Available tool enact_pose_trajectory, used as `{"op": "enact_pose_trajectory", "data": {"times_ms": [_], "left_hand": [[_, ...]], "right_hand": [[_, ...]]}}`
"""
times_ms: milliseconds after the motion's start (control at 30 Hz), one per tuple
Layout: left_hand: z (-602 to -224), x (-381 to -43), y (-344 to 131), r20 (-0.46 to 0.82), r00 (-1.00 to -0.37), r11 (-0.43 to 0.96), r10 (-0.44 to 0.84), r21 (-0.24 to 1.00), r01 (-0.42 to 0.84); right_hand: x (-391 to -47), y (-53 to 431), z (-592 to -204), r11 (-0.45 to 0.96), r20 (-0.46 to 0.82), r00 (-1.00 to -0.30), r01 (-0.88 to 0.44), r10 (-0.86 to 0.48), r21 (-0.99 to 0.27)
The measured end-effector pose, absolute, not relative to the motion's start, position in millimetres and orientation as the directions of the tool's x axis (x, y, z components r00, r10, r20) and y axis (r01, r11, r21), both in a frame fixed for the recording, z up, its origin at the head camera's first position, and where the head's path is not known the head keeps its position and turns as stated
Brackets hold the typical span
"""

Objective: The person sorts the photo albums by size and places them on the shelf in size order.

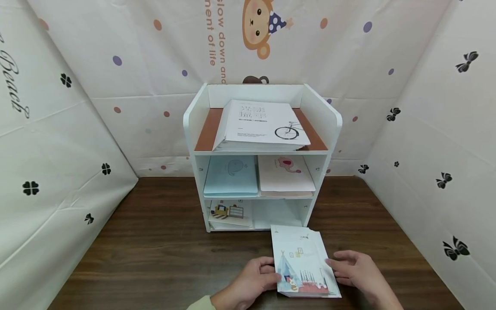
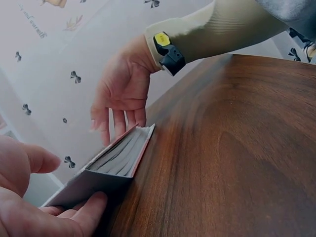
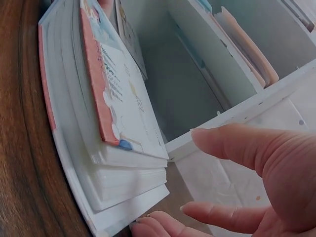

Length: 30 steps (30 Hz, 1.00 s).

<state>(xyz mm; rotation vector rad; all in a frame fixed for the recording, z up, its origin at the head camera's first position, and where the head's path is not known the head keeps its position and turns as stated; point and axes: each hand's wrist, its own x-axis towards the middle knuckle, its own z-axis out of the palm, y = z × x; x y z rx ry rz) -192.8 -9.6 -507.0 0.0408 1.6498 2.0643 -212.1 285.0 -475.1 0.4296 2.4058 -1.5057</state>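
- Two hands of mine flank one illustrated book [image 1: 304, 262] lying flat on the brown desk [image 1: 155, 258], just before the white shelf unit [image 1: 263, 159]
- my left hand [image 1: 252, 280] holds the book's left edge, thumb on the cover, fingers under the near corner; a pinching grip
- my right hand [image 1: 358, 271] rests at the right edge, fingers loosely spread, fingertips touching the page block
- a large white book [image 1: 263, 125] lies on the top shelf; a blue booklet [image 1: 231, 174] and a pink booklet [image 1: 284, 172] sit side by side on the middle shelf; another booklet [image 1: 228, 213] lies bottom left
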Motion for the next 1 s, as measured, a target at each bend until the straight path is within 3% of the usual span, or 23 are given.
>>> {"op": "enact_pose_trajectory", "data": {"times_ms": [300, 667, 1000], "left_hand": [[-509, -192, -6, -0.264, -0.888, -0.174, 0.376, 0.922, -0.347], [-513, -192, -9, -0.253, -0.885, -0.19, 0.391, 0.918, -0.347], [-509, -183, -13, -0.227, -0.893, -0.292, 0.387, 0.889, -0.353]], "right_hand": [[-212, 281, -479, 0.376, -0.395, -0.911, 0.411, 0.122, -0.831], [-210, 275, -486, 0.443, -0.377, -0.92, 0.382, 0.103, -0.811], [-207, 267, -483, 0.45, -0.383, -0.918, 0.385, 0.101, -0.805]]}}
